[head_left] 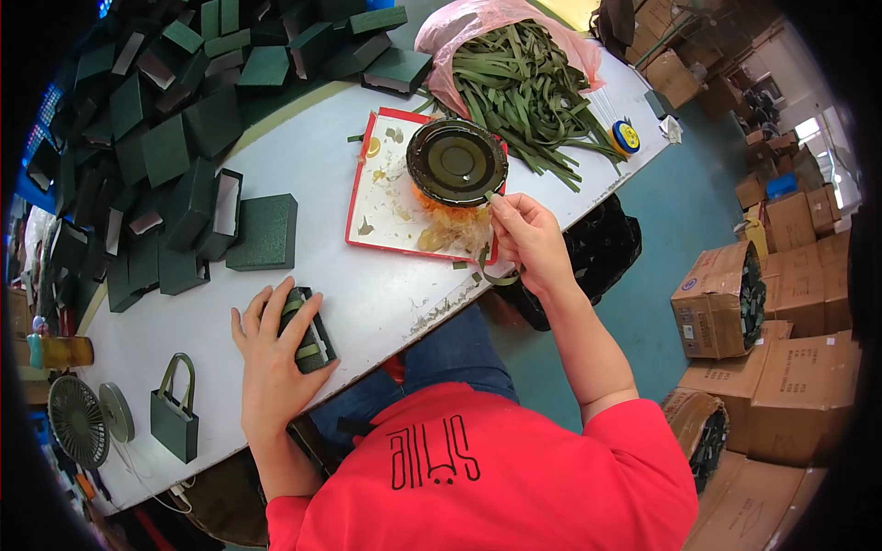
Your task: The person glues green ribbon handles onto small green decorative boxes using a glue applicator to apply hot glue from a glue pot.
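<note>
My right hand (pixel 528 237) pinches the end of a thin green ribbon (pixel 496 275) at the lower right rim of a round dark pot (pixel 457 161). The pot stands on a red-edged white tray (pixel 375 234) stained with brownish residue. My left hand (pixel 279 344) rests over a small dark green box (pixel 317 344) near the table's front edge, fingers wrapped over its left side. A strip of lighter green ribbon crosses the box. The side of the box under my palm is hidden.
Many dark green boxes (pixel 165 142) are heaped at the left. Green ribbons (pixel 524 92) spill from a pink bag (pixel 441 32) behind the pot. A small green handled bag (pixel 174 424) and a fan (pixel 77 422) stand at the lower left. Cartons (pixel 795 386) fill the right.
</note>
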Demonstrator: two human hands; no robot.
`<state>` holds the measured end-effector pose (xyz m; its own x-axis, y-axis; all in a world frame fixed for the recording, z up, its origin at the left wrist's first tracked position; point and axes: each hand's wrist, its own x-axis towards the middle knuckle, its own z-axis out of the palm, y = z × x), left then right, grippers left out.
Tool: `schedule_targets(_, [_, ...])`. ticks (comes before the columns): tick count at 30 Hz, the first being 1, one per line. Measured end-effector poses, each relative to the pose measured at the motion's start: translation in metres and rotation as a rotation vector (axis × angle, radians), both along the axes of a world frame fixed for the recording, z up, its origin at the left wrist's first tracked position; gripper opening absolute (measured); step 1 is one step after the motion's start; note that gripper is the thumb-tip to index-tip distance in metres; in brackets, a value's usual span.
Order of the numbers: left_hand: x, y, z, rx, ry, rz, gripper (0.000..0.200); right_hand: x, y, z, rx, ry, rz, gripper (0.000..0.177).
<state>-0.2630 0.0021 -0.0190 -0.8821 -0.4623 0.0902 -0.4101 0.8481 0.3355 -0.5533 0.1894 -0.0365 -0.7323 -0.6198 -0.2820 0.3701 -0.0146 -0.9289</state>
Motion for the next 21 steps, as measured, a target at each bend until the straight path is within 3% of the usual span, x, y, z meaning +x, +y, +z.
schedule_targets(12, [0.001, -0.002, -0.003, 0.086, 0.073, 0.000, 0.100, -0.004, -0.003, -0.004, -0.045, -0.075, -0.002, 0.016])
schedule_targets(18, [0.000, -0.001, -0.009, 0.168, 0.222, -0.022, 0.108, 0.025, 0.005, 0.010, -0.062, 0.117, -0.052, 0.015])
schedule_targets(21, [-0.008, 0.000, -0.009, 0.196, 0.304, -0.089, 0.110, 0.051, 0.009, 0.017, -0.070, 0.167, 0.212, 0.014])
